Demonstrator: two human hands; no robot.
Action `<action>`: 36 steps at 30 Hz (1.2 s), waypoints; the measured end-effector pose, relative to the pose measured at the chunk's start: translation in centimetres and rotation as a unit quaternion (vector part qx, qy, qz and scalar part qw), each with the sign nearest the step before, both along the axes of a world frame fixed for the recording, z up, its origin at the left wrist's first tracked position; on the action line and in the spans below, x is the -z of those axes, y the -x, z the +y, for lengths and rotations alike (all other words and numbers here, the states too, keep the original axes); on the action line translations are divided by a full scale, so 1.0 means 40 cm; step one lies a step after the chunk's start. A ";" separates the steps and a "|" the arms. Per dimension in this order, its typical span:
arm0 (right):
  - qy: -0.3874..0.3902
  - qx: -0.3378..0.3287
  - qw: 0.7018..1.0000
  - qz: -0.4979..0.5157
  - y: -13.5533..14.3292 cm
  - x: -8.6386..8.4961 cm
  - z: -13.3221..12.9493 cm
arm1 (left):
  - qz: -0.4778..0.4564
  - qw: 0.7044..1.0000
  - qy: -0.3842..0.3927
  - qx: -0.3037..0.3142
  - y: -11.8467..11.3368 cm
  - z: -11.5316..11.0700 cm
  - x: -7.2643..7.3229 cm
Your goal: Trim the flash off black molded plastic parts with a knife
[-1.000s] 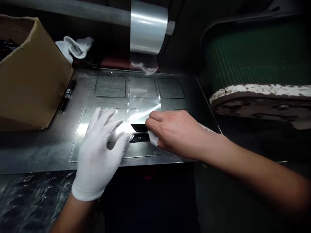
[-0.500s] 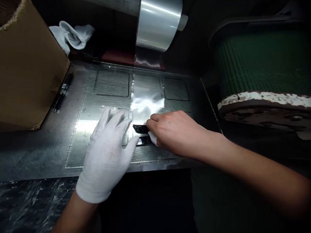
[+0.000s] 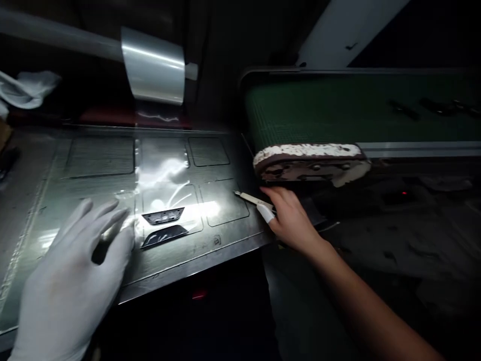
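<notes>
My left hand (image 3: 80,271), in a white glove, hangs low over the metal plate (image 3: 221,235) with its fingers stretched and apart. Its fingertips are at the left edge of a strip of clear film (image 3: 161,158); I cannot tell whether they touch it. Two small dark trapezoid parts lie right of that hand: an upper part (image 3: 163,215) with small marks and a glossy black lower part (image 3: 164,235). At the plate's right edge, my bare right hand (image 3: 293,220), its thumb in a white cover, holds a craft knife (image 3: 255,199) with a pale handle, tip pointing left.
A roll of clear film (image 3: 156,67) hangs on a bar behind the plate. To the right runs a green conveyor belt (image 3: 319,108) with several dark items on it, its end close to my right hand. White cloth (image 3: 32,87) lies at the far left.
My right hand has moved away from the dark parts to the plate's right edge, where the craft knife now shows in it. The view has turned right, bringing more of the conveyor in.
</notes>
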State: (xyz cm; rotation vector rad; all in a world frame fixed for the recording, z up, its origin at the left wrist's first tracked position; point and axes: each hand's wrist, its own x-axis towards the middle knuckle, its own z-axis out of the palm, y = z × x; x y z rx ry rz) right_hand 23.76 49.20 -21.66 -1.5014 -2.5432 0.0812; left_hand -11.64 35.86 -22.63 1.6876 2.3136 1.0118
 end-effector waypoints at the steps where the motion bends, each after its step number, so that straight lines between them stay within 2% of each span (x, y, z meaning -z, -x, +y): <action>1: 0.012 0.000 1.000 -0.006 -0.005 0.005 0.005 | -0.001 1.000 -0.003 -0.002 0.000 -0.001 -0.001; 6: 0.040 -0.050 0.998 0.025 -0.012 0.012 0.024 | -0.026 0.999 0.018 0.029 0.023 -0.004 -0.021; 10: 0.001 -0.100 0.984 0.150 0.028 0.016 0.030 | 0.009 0.995 0.010 0.102 0.061 0.016 -0.028; 12: 0.036 -0.136 0.977 0.159 0.086 -0.001 0.024 | 0.033 0.990 0.006 0.140 0.074 0.030 -0.025; 14: 0.073 -0.197 0.971 0.111 0.166 -0.031 0.015 | 0.048 0.985 0.013 0.167 0.079 0.042 -0.023; 18: 0.057 -0.329 0.942 0.021 0.323 -0.084 0.010 | 0.059 0.981 0.048 0.180 0.075 0.052 -0.027; 21: 0.067 -0.362 0.929 -0.027 0.400 -0.096 0.017 | 0.060 0.981 0.053 0.177 0.074 0.055 -0.028; 24: 0.067 -0.372 0.925 -0.043 0.442 -0.095 0.023 | 0.066 0.981 0.057 0.175 0.079 0.058 -0.023; 29: 0.064 -0.384 0.919 -0.058 0.429 -0.092 0.034 | 0.068 0.980 0.069 0.176 0.087 0.059 -0.018; 32: 0.052 -0.373 0.924 -0.060 0.372 -0.089 0.043 | 0.071 0.978 0.067 0.182 0.087 0.059 -0.019; 36: 0.027 -0.348 0.934 -0.069 0.262 -0.089 0.054 | 0.069 0.980 0.063 0.176 0.086 0.057 -0.012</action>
